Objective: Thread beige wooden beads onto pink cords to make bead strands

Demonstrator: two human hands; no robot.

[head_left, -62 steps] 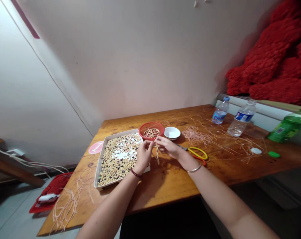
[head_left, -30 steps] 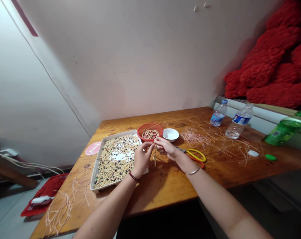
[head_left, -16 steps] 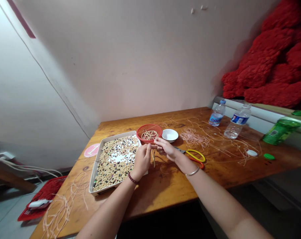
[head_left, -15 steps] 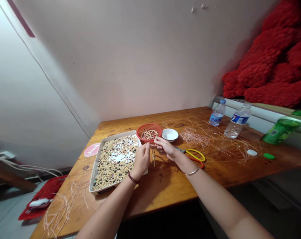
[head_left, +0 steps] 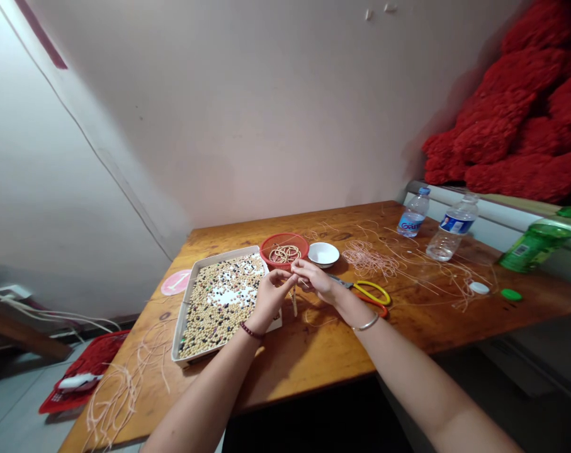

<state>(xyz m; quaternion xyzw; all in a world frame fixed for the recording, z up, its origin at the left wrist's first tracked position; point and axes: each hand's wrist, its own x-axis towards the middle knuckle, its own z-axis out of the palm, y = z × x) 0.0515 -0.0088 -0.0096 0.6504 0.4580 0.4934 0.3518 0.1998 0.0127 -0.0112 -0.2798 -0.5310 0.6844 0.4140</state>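
My left hand point(head_left: 272, 292) and my right hand point(head_left: 314, 280) meet at the right edge of the bead tray, fingertips pinched together. A short beaded string point(head_left: 294, 304) hangs below the fingers, pale like the beads; its upper end is hidden in the grip. The shallow white tray point(head_left: 175, 343), full of tan, black and a few coloured beads, lies left of my hands, with a bare white patch in its middle. Just beyond the fingers stands a red plastic basket point(head_left: 266, 257) with beaded loops point(head_left: 285, 253) inside.
A white bowl point(head_left: 323, 254), scissors point(head_left: 371, 293) with yellow and orange handles and tangled pink cord point(head_left: 373, 259) lie to the right. Further right are two clear bottles point(head_left: 413, 214), a green bottle point(head_left: 535, 244) and loose caps point(head_left: 510, 294). More cords point(head_left: 113, 402) lie front left.
My left hand's fingers have come up to meet the right fingertips, closing the small gap between the hands. The hanging beaded string has shifted slightly. The view has moved a little.
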